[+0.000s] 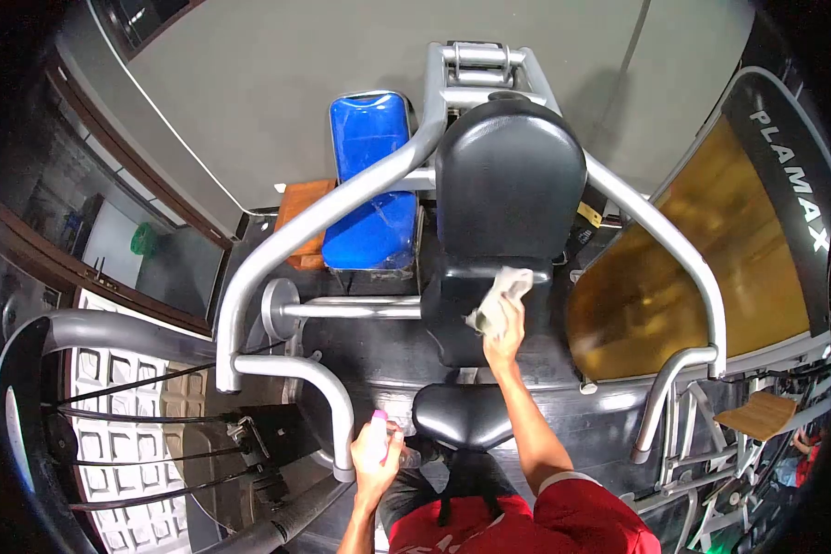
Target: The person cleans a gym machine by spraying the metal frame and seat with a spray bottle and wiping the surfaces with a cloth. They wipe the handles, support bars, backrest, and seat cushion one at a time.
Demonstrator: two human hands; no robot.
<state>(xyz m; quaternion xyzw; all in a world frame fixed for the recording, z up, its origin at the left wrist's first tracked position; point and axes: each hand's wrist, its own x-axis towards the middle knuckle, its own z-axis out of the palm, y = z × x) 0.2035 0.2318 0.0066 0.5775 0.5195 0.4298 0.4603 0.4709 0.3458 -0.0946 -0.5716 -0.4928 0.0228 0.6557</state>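
Note:
My right hand is closed around a crumpled whitish cloth, slightly blurred. It overlaps the black seat of a gym machine, just below the tall padded backrest. Low in the view, my left hand grips a small white bottle with a pink top. That hand is beside the curved silver handle of the machine. Between my two arms lies a smaller black pad, close in front of my body.
Silver tube arms curve around both sides of the seat. Behind them stands a blue chair by the grey wall. A gold panel marked PLAMAX rises at the right. Black cables cross the lower left.

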